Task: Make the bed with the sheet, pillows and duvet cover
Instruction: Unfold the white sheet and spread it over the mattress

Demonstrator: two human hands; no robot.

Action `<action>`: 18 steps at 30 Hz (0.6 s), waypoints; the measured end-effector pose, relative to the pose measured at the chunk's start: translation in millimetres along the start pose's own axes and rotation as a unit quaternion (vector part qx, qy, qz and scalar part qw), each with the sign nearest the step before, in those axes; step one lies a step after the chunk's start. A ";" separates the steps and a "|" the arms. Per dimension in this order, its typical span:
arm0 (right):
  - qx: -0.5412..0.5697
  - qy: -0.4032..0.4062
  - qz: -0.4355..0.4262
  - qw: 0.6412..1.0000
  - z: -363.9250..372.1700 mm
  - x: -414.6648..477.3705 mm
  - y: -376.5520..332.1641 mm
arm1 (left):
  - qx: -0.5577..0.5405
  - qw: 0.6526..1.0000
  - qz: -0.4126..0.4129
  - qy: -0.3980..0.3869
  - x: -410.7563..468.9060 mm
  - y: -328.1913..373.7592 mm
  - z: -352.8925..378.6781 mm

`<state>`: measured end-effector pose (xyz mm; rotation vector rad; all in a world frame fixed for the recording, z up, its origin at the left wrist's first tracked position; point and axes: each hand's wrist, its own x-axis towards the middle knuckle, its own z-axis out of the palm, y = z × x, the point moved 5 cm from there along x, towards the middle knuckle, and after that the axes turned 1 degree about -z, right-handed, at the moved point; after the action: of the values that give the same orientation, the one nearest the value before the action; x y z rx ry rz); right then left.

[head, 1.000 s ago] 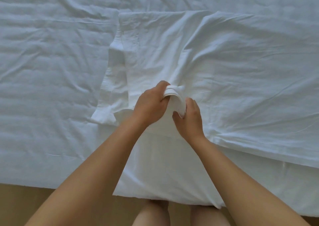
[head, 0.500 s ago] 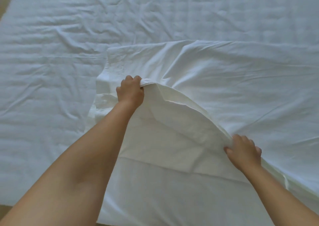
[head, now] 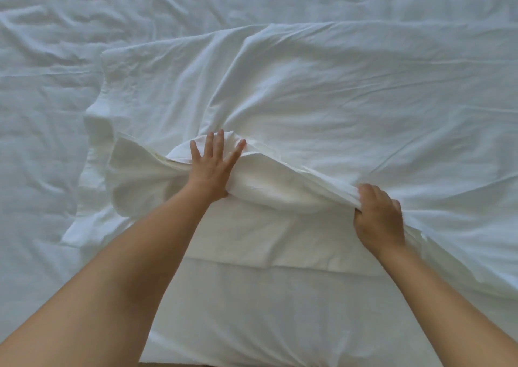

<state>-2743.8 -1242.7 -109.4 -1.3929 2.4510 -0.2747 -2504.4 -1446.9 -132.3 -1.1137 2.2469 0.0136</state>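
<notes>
A white duvet cover [head: 336, 92] lies spread over the right and middle of the bed, on top of the white sheet [head: 42, 114]. Its near edge forms an opening. My left hand [head: 214, 165] lies flat with fingers spread, pressing on a bunched fold of the cover at the opening. My right hand [head: 378, 218] grips the upper layer of the cover's edge and holds it lifted. A lower layer of white fabric [head: 266, 243] shows between my two arms.
The wrinkled sheet covers the whole mattress to the left and far side. The bed's near edge [head: 196, 362] runs along the bottom, with a strip of wooden floor [head: 157, 365] just below it.
My left hand has let go of the cover's edge and now presses flat with spread fingers. My right hand has kept its grip on the edge, out to the right.
</notes>
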 end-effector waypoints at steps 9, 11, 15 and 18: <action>-0.087 -0.049 0.031 0.994 18.5 -53.3 76.8 | -0.041 0.998 -0.013 0.037 15.2 -6.7 9.0; -0.086 -0.027 0.029 0.996 13.8 -43.5 78.7 | -0.027 0.999 -0.001 0.036 13.9 -3.0 9.1; -0.076 -0.041 0.108 0.990 2.8 7.1 79.9 | -0.056 0.987 0.055 0.143 17.1 3.7 -13.3; -0.063 -0.016 0.125 0.990 -16.9 54.1 81.3 | -0.043 0.987 0.078 0.133 33.1 0.3 -36.5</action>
<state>-2841.0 -1247.5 -128.3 -1.1076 2.6210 -0.0399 -2538.6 -1480.4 -120.7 -1.0315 2.5901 0.0274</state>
